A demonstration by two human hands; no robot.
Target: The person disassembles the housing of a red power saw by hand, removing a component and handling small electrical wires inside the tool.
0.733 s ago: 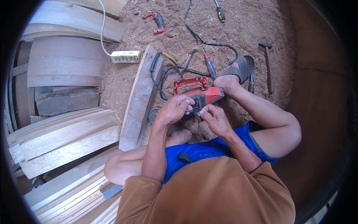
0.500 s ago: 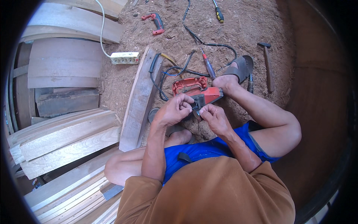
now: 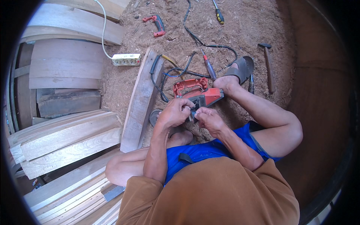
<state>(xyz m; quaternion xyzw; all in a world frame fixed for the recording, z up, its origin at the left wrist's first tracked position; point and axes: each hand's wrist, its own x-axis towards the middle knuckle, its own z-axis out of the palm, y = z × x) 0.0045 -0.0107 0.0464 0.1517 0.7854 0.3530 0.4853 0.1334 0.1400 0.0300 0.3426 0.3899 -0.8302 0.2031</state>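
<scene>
A red and black power tool (image 3: pixel 213 96), looking like an electric planer with its handle housing opened, lies on the ground between my legs. My left hand (image 3: pixel 174 113) is closed at its near side, thumb and forefinger pinched together. Opposite it, my right hand (image 3: pixel 210 122) pinches a small dark part with a shiny metal end (image 3: pixel 192 115). Both hands' fingertips meet around this part; its exact kind is too small to tell. Beyond the tool lie its loose black cable (image 3: pixel 164 84) and a screwdriver with a red and purple handle (image 3: pixel 209 66).
A detached red and black handle half (image 3: pixel 158 25), a yellow-black screwdriver (image 3: pixel 219 15) and a hammer (image 3: pixel 269 69) lie on the sawdust-covered ground. A wooden beam (image 3: pixel 142 101) rests left of the tool. A white power strip (image 3: pixel 126 59) and stacked boards (image 3: pixel 71 131) are farther left.
My right hand has moved slightly left, closer to my left hand, and the small part between them has shifted and turned. The power tool stays in place.
</scene>
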